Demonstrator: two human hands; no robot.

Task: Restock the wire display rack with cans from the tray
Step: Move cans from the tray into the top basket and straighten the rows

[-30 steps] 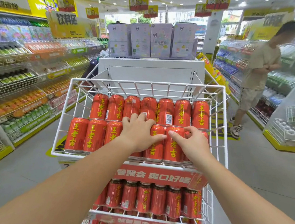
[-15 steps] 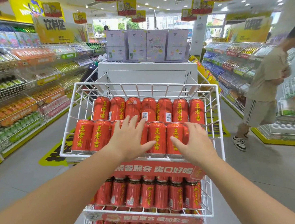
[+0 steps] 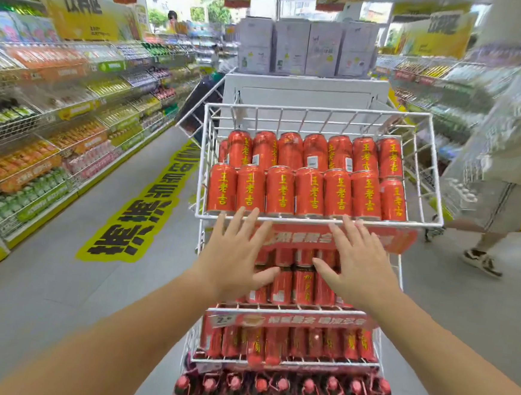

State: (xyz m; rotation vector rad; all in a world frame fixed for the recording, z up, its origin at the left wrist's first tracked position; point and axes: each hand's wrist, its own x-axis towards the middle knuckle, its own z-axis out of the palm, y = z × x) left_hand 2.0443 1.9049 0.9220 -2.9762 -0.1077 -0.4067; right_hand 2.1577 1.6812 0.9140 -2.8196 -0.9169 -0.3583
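Both bare forearms reach forward from the lower corners of the view and draw toward each other, backs of the hands up. The left hand (image 3: 235, 259) is flat, its fingers (image 3: 235, 223) straight and fanned, and its thumb juts out to the right. The right hand (image 3: 359, 264) mirrors it just beside, fingers (image 3: 348, 232) straight and spread, thumb pointing left toward the other; neither hand holds anything.

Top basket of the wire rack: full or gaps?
Full: two rows of upright red cans span the top basket side to side; no gaps visible.
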